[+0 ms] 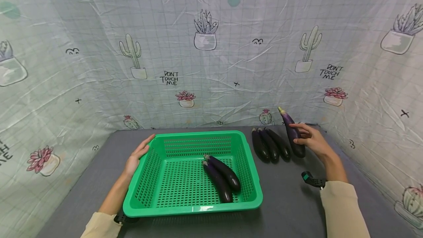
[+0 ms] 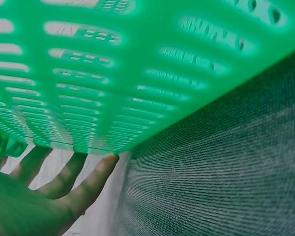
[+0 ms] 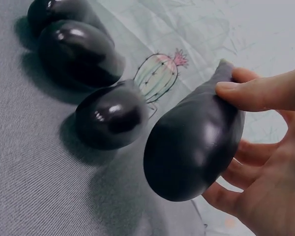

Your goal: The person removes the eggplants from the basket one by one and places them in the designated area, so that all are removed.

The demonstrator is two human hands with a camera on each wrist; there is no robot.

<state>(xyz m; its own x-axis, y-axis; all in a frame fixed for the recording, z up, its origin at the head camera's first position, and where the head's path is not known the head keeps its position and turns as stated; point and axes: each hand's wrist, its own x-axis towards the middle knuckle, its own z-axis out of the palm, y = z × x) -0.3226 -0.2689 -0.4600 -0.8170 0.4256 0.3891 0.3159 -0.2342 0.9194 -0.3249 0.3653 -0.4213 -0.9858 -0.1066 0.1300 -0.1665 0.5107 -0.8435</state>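
Note:
My right hand [image 1: 312, 140] pinches an eggplant [image 1: 294, 139] between thumb and fingers. It is held tilted above the table, its pale green stem end pointing up and away; in the right wrist view the rounded dark end of this eggplant [image 3: 191, 147] faces the camera. Three more eggplants [image 1: 271, 146] lie side by side on the table just left of it. My left hand [image 1: 133, 159] rests along the left side of a green plastic basket [image 1: 193, 210], its extended fingers [image 2: 83, 189] touching the outer wall. Two eggplants [image 1: 219, 181] lie together inside the basket, toward its right.
A dark grey cloth covers the table [image 1: 284, 201]. Behind and at both sides hangs a pale curtain [image 1: 231, 65] printed with cacti and potted plants, meeting the table's far edge. The basket's slotted wall [image 2: 152, 73] fills much of the left wrist view.

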